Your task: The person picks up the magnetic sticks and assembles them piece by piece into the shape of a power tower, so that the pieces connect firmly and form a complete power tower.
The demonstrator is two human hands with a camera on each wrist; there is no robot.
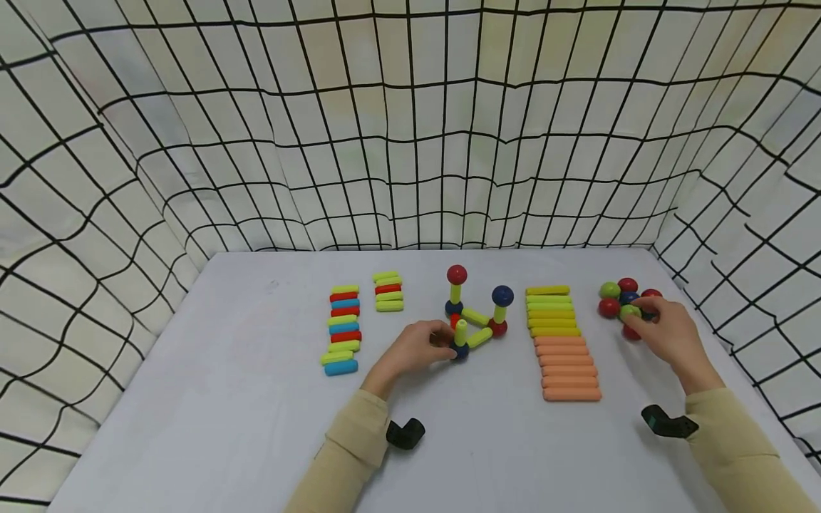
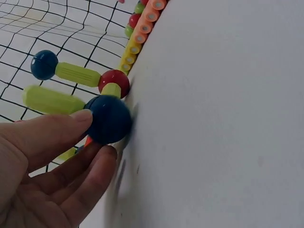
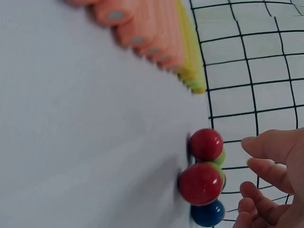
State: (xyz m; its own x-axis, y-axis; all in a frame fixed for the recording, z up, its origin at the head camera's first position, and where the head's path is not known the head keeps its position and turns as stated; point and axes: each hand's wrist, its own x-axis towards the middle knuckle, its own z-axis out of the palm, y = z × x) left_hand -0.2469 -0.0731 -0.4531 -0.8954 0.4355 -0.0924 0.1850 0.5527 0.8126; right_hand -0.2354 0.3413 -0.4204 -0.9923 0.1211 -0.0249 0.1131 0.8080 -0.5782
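Observation:
My left hand (image 1: 420, 345) pinches the dark blue ball (image 2: 111, 119) at the near corner of a stick-and-ball frame; thumb and fingertips press its sides. From that ball a yellow-green rod (image 1: 461, 333) stands upright with a bare top. Two other uprights carry a red ball (image 1: 457, 274) and a blue ball (image 1: 503, 296). Yellow-green rods and a red rod join the frame's base. At the right, my right hand (image 1: 670, 333) hovers over a cluster of red, green and blue balls, nearest a green ball (image 1: 630, 311). In the right wrist view its fingers are parted, holding nothing.
Salmon rods (image 1: 569, 367) and yellow-green rods (image 1: 550, 306) lie in a column between frame and ball cluster. Left of the frame are a column of mixed short rods (image 1: 344, 320) and a smaller group (image 1: 388, 288). Black-grid netting (image 1: 417, 142) walls the white table (image 1: 224, 399).

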